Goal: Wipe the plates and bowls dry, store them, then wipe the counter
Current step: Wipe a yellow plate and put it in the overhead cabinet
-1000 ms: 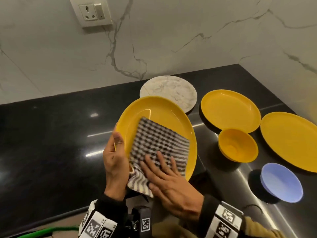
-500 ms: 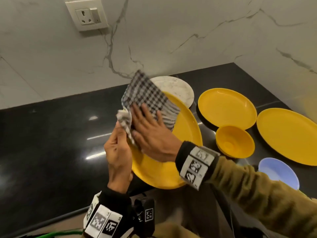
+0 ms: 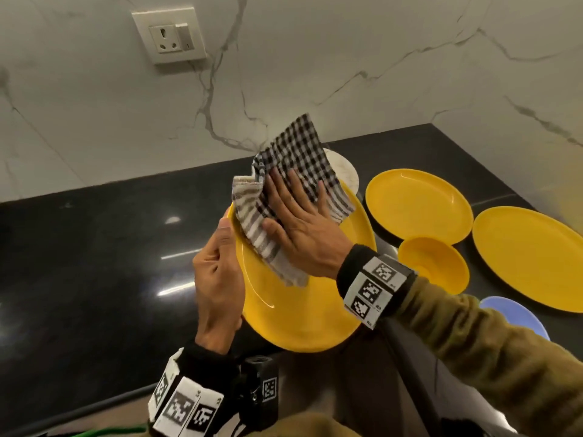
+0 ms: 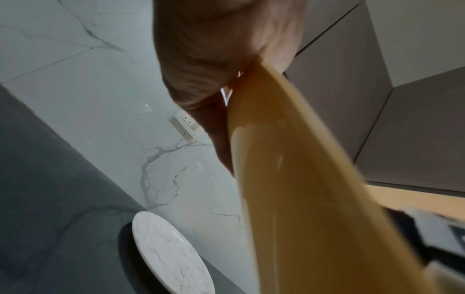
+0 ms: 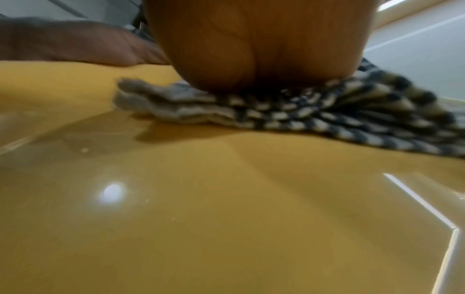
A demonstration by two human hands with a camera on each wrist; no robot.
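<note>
A large yellow plate (image 3: 303, 310) is held tilted above the black counter (image 3: 88, 266). My left hand (image 3: 217, 272) grips its left rim, thumb on the front; the left wrist view shows the plate's underside (image 4: 314, 189). My right hand (image 3: 303, 228) lies flat with straight, spread fingers on a black-and-white checked cloth (image 3: 293, 171), pressing it against the plate's upper part. The cloth's top corner sticks up past the rim. In the right wrist view the cloth (image 5: 314, 113) sits folded under my palm on the plate face (image 5: 226, 208).
On the counter to the right lie two yellow plates (image 3: 416, 203) (image 3: 533, 257), a yellow bowl (image 3: 435, 263) and a blue bowl (image 3: 517, 313). A round marble board (image 3: 344, 168) sits behind the held plate. A wall socket (image 3: 170, 36) is on the marble backsplash.
The right hand has slid the cloth from the plate's lower middle up to its top edge. The left hand has tilted the plate more upright and raised it slightly.
</note>
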